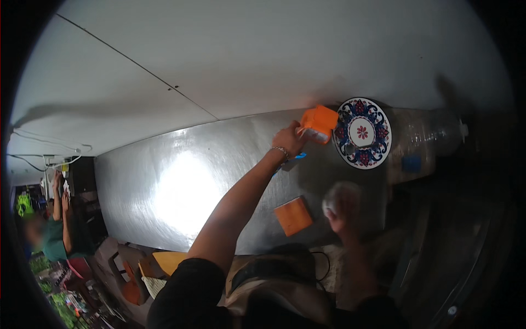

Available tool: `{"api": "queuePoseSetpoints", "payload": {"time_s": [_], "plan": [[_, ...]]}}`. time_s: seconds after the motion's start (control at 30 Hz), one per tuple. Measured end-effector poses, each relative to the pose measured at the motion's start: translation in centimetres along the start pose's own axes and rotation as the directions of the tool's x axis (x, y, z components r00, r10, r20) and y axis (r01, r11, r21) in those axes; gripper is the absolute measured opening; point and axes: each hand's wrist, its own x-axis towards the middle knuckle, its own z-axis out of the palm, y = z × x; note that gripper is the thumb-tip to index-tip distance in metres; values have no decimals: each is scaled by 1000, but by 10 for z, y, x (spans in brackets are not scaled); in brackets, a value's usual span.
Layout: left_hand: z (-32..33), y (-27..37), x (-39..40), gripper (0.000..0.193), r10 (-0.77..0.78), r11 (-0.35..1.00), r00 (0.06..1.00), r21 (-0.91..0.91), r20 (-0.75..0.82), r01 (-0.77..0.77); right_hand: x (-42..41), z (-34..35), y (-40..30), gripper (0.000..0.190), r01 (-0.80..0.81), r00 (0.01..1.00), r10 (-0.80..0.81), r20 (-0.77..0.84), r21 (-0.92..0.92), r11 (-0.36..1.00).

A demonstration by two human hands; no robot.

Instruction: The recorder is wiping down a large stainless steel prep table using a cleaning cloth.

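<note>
My left hand (289,137), with a bracelet at its wrist, grips an orange container (319,123) near the table's wall side. Right beside the container lies a round patterned plate (362,132) in blue, red and white. Nearer to me, my right hand (340,214) is blurred and holds a crumpled whitish thing (342,195), too blurred to name. An orange-brown square piece (293,216) lies on the metal tabletop (242,152) to the left of that hand. A blue-edged item (300,156) is partly hidden under my left wrist.
A large clear plastic bottle (431,131) lies on its side right of the plate. A pale wall (263,53) runs along the far edge. At far left a person in a green top (55,238) has both arms stretched out. Chairs (129,275) stand near the table.
</note>
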Motion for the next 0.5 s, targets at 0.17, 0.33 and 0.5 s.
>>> {"api": "queuePoseSetpoints", "payload": {"time_s": [0.17, 0.33, 0.5], "plan": [[-35, -47, -45, 56, -9, 988, 1000, -152, -19, 6, 120, 24, -68, 81, 88, 987, -120, 111, 254, 963], [-90, -151, -168, 54, -229, 958, 971, -188, -61, 215, 244, 62, -128, 96, 123, 987, -148, 69, 279, 952], [-116, -232, -318, 56, -544, 830, 831, -211, -112, 515, 326, 83, -166, 109, -309, 950, 311, 22, 203, 929]]}}
